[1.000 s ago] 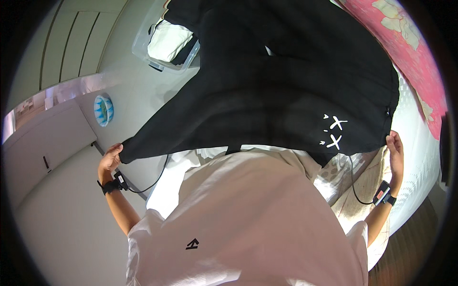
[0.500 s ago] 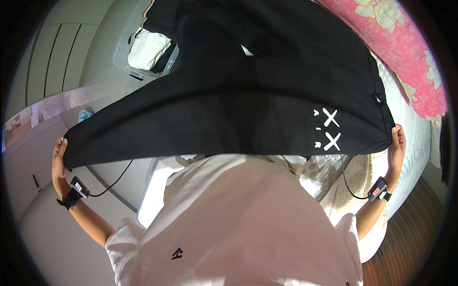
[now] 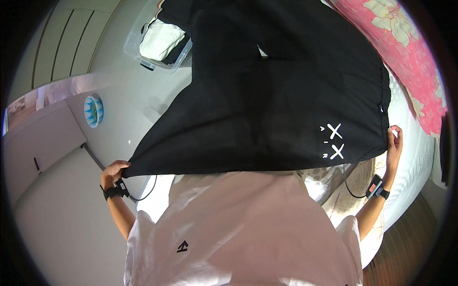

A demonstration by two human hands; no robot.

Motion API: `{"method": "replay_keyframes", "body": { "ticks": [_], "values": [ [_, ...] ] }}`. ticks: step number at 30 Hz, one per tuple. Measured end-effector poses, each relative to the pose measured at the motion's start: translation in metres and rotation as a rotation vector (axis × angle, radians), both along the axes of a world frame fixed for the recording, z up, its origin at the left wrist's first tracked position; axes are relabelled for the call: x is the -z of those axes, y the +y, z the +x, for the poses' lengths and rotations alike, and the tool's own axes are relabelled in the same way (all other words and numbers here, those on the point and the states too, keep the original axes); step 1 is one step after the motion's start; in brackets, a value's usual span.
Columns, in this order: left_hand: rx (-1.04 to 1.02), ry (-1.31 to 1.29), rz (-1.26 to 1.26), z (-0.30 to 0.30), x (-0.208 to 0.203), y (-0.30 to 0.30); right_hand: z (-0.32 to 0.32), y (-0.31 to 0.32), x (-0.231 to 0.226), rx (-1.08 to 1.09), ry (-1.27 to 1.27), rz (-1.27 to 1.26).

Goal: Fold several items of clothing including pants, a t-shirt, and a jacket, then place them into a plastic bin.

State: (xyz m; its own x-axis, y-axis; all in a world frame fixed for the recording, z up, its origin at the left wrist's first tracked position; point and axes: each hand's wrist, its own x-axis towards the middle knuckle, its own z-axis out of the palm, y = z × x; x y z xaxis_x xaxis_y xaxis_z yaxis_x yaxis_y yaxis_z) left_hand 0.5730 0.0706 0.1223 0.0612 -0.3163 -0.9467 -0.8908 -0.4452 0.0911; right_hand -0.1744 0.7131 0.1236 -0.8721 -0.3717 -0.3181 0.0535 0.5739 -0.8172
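A large black garment point(image 3: 267, 105) is spread wide in front of me, white cross-shaped prints near its lower right part. Whether it is trousers or a top I cannot tell for sure. My left hand point(image 3: 116, 170) pinches its lower left corner, fingers closed on the cloth. At the other end, my right hand point(image 3: 395, 140) grips the lower right corner beside a gathered edge. Between both hands the lower edge runs nearly straight, just above my light shirt. The garment's upper part passes out of view at the top.
Beyond the garment, at the upper left, a clear plastic bin point(image 3: 179, 64) holds a white folded cloth point(image 3: 161, 40) and dark cloth. A blue-and-white round container point(image 3: 93, 112) stands on the floor near a pale cabinet point(image 3: 47, 138). Pink floral bedding point(image 3: 405, 62) lies at the upper right.
My left hand has moved right and slightly down with its corner, so the black garment's lower edge is shorter and the cloth slacker. My right hand has barely shifted.
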Motion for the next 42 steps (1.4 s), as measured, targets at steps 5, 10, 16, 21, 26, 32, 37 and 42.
{"method": "replay_keyframes", "body": {
  "ticks": [5, 10, 16, 21, 26, 32, 37, 42],
  "values": [
    [0.003, -0.066, 0.238, -0.025, 0.009, 0.001, -0.004, 0.01, 0.004, -0.005, -0.002, 0.03],
    [0.255, -0.06, -0.106, 0.003, 0.003, -0.056, -0.006, -0.001, 0.004, 0.177, 0.154, -0.252],
    [-0.305, 0.375, -0.393, -0.105, -0.073, -0.091, -0.008, -0.023, -0.089, 0.19, 0.026, -0.266],
    [-0.515, 0.551, -0.585, -0.097, -0.105, -0.163, 0.004, -0.041, -0.105, 0.138, 0.218, -0.176],
    [-0.211, 0.861, -0.955, -0.079, -0.122, -0.2, 0.044, -0.005, -0.08, 0.024, 0.154, 0.264],
    [-0.28, 0.587, -0.64, -0.104, -0.063, -0.22, 0.062, 0.037, -0.016, -0.092, -0.401, 0.374],
    [0.557, -0.086, -0.579, -0.174, 0.048, -0.181, 0.06, 0.053, 0.002, -0.062, -0.408, 0.159],
    [0.299, 0.222, -0.096, -0.238, 0.152, -0.172, 0.017, 0.026, 0.016, -0.033, -0.199, 0.313]
  ]
}}
